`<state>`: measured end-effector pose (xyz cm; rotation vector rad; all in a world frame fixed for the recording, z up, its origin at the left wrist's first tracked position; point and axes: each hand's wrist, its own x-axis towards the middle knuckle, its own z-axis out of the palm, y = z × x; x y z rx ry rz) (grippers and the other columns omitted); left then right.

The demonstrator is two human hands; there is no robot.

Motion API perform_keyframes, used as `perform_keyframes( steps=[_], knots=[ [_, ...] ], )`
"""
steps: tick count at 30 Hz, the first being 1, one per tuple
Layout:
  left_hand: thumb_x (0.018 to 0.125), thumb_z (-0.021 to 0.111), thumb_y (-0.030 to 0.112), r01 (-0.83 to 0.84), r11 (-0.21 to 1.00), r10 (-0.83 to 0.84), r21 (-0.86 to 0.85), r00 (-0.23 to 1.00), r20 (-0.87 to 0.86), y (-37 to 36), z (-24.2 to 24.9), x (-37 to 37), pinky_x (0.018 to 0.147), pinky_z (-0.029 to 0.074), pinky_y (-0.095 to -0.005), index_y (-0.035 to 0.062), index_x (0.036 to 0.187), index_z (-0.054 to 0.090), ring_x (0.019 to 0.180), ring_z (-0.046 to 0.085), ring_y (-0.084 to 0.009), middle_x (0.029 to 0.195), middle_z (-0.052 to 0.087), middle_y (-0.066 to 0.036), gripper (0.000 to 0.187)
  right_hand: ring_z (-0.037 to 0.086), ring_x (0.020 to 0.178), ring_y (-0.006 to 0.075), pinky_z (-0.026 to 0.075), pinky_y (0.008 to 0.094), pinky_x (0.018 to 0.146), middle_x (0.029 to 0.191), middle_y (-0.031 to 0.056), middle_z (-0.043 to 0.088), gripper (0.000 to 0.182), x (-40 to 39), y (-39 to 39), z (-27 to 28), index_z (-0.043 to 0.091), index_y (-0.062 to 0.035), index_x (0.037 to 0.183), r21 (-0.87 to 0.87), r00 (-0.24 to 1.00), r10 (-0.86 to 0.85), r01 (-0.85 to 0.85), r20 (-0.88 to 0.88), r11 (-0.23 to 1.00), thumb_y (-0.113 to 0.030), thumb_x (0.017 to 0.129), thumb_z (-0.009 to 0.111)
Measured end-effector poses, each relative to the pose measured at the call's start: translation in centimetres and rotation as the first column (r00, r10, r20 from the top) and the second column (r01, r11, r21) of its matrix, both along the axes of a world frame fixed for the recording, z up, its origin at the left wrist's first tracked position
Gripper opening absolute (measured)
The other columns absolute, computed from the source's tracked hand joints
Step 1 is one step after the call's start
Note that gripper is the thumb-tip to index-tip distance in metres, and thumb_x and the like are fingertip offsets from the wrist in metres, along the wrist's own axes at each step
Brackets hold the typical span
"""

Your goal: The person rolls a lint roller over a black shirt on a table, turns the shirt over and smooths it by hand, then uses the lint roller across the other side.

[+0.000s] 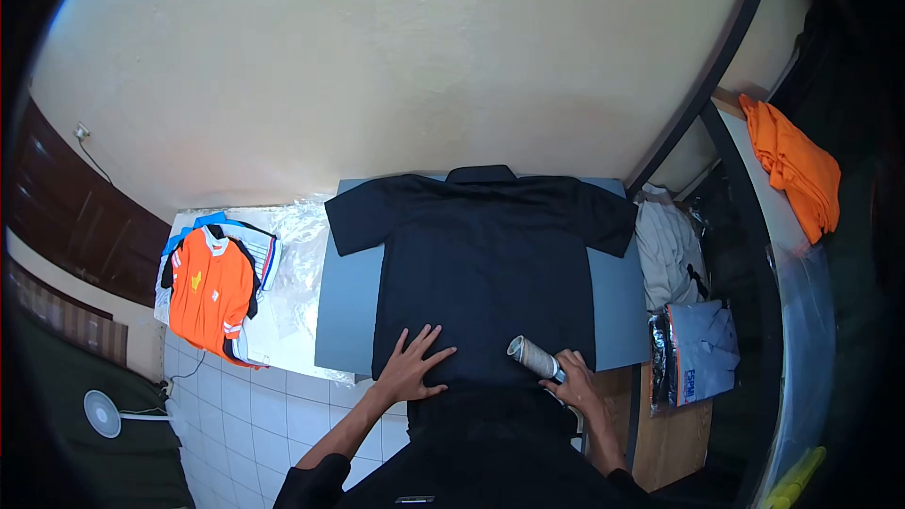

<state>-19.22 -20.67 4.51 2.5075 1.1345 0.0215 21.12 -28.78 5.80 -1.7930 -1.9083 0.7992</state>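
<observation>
A black short-sleeved shirt (485, 273) lies spread on a blue-grey board (349, 316), its collar toward the wall and its sleeves out to both sides. My left hand (413, 366) rests on the shirt's lower left part, fingers spread. Near the lower right of the shirt, my right hand (573, 383) grips a lint roller (535, 358). Its pale cylinder points up and left, over the black cloth. The handle is mostly hidden in my fingers.
Left of the board, an orange jersey (209, 283) tops a pile on a white table beside clear plastic (304, 269). On the right are grey cloth (667, 245), a bagged grey shirt (699, 349) and folded orange cloth (797, 165). A white fan (102, 414) stands lower left.
</observation>
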Motion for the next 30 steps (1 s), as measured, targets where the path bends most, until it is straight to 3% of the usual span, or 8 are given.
perform_keyframes(
  steps=[5,8,14,17,20,23,30],
  knots=[
    [0.085,0.079,0.070,0.020,1.000,-0.021,-0.015,0.999,-0.041,0.0,0.6,0.0,0.133,0.012,-0.0673,0.0391,0.165,0.047,0.167,0.020,-0.0372,0.180,0.023,-0.016,0.092,0.062,0.113,0.0379,0.055,0.0503,0.092,0.117,0.0116,0.063,0.046,-0.1,0.2,1.7,0.068,-0.0007,0.111,-0.078,0.998,0.049,-0.045,0.050,0.996,-0.012,0.075,0.094],
    [0.088,0.077,0.071,0.018,1.000,-0.018,0.003,0.999,-0.042,-0.4,0.0,0.1,0.132,0.012,-0.0674,0.0392,0.165,0.045,0.167,0.020,-0.0369,0.180,0.024,-0.016,0.089,0.061,0.112,0.0352,0.053,0.0483,0.093,0.117,0.0111,0.062,0.049,-0.1,-0.5,0.1,0.068,-0.0004,0.110,-0.030,0.994,0.025,-0.022,0.111,0.999,-0.011,0.072,0.096],
    [0.098,0.068,0.067,0.021,0.998,-0.016,0.052,0.997,-0.081,-2.2,-0.2,-0.1,0.131,0.015,-0.0679,0.0388,0.168,0.041,0.167,0.021,-0.0355,0.180,0.025,-0.015,0.080,0.059,0.112,0.0384,0.053,0.0500,0.093,0.117,0.0138,0.060,0.044,-1.1,-2.3,-1.1,0.067,0.0001,0.106,0.047,0.991,-0.056,0.050,0.119,0.998,0.003,0.067,0.088],
    [0.096,0.076,0.055,-0.038,0.997,0.039,0.064,0.999,-0.007,-2.2,-0.4,0.3,0.131,0.016,-0.0677,0.0389,0.168,0.041,0.167,0.024,-0.0328,0.180,0.027,-0.013,0.081,0.058,0.111,0.0391,0.052,0.0505,0.092,0.116,0.0145,0.059,0.044,-1.8,-2.3,-1.4,0.066,-0.0004,0.105,0.056,0.982,-0.110,0.103,0.153,0.993,0.005,0.066,0.087],
    [0.093,0.083,0.033,-0.092,0.996,0.092,0.021,0.996,0.002,-2.3,-0.2,0.7,0.130,0.018,-0.0682,0.0395,0.167,0.041,0.166,0.026,-0.0301,0.179,0.028,-0.010,0.085,0.058,0.111,0.0391,0.053,0.0505,0.092,0.117,0.0140,0.057,0.043,-2.2,-2.2,-1.9,0.064,-0.0012,0.104,0.078,0.970,-0.158,0.146,0.187,0.986,0.005,0.067,0.086],
    [0.089,0.083,0.016,-0.079,0.989,0.087,0.128,0.995,-0.057,-2.4,-1.3,0.5,0.129,0.019,-0.0694,0.0397,0.167,0.042,0.166,0.028,-0.0296,0.179,0.029,-0.008,0.091,0.058,0.112,0.0390,0.053,0.0508,0.092,0.119,0.0133,0.056,0.044,-2.1,-2.7,-3.4,0.064,-0.0012,0.105,0.106,0.945,-0.186,0.162,0.270,0.981,0.004,0.067,0.086],
    [0.087,0.080,0.010,-0.083,0.988,0.097,0.131,0.989,-0.109,-2.6,-0.9,0.6,0.129,0.019,-0.0708,0.0382,0.166,0.043,0.166,0.028,-0.0283,0.179,0.030,-0.007,0.091,0.057,0.112,0.0387,0.052,0.0504,0.094,0.119,0.0135,0.056,0.046,-1.4,-2.6,-1.9,0.065,0.0009,0.108,0.041,0.975,-0.140,0.135,0.170,0.990,-0.001,0.069,0.088]
  ],
)
